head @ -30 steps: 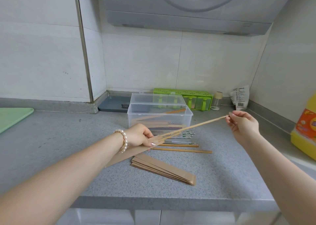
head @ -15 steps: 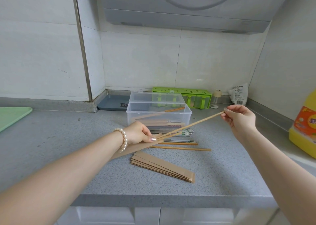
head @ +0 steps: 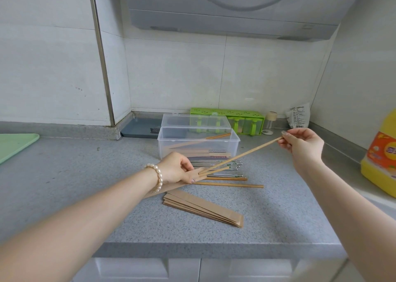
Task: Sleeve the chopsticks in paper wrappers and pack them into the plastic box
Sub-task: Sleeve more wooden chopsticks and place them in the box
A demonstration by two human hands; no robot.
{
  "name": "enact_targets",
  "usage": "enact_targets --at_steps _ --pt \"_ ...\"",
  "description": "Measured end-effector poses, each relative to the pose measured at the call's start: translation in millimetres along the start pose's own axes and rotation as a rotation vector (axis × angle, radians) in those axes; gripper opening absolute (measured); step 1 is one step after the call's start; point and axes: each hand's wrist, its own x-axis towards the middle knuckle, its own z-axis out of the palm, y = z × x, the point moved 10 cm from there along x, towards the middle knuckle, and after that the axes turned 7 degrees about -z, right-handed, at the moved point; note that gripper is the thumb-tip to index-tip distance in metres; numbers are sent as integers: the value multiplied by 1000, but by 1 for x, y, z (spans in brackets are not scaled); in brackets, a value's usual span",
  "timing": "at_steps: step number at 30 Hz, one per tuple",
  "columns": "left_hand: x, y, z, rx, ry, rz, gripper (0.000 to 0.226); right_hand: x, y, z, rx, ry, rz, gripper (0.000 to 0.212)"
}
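Since the earlier frames little has shifted: both hands keep their hold, and the wooden chopstick still spans the gap between them, its lower end at the mouth of the wrapper much as before.

Head view: the left hand (head: 179,168), a pearl bracelet (head: 156,179) at its wrist, holds a brown paper wrapper (head: 169,188) just above the tabletop (head: 70,174), fingers curled over it and thumb pressing its open end. The right hand (head: 303,143) pinches the upper end of a wooden chopstick (head: 242,155) between thumb and fingers, raised above the tabletop toward its right side. That chopstick slants down to the left, and its lower tip meets the wrapper's mouth beside a second wooden stick already lodged there. How far in it reaches I cannot tell.

Under the slanted chopstick lie loose chopsticks (head: 218,168), metal ones and two wooden ones (head: 229,185), in the middle of the tabletop. Nearer the front edge sits a stack of empty wrappers (head: 203,210), fanned slightly. Behind the loose chopsticks stands the clear plastic box (head: 198,145), lid open, with sleeved chopsticks leaning inside.

Along the back edge of the tabletop sit a grey tray (head: 139,128), a green rack (head: 235,118), a small jar (head: 270,122) and a white packet (head: 299,116). A yellow bottle (head: 382,159) stands at the right edge, and a pale green board (head: 15,146) lies at the left edge.
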Motion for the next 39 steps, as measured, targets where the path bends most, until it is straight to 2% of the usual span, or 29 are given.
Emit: enact_targets --at_steps 6,9,15,25,34,39 --pt "-2 6 3 -7 38 42 16 -4 3 4 -31 -12 25 18" --pt "-1 11 5 -2 15 59 15 -7 16 7 -25 -32 99 16" --pt "1 18 5 -31 -12 53 20 -31 54 40 -216 -276 313 12" --pt "3 14 5 -59 -41 11 18 -63 77 91 -253 -521 352 10" --pt "9 3 8 -82 -87 -19 16 -71 71 104 -327 -607 237 11" --pt "21 6 -4 -98 -56 7 17 -67 77 102 -66 -477 345 2"
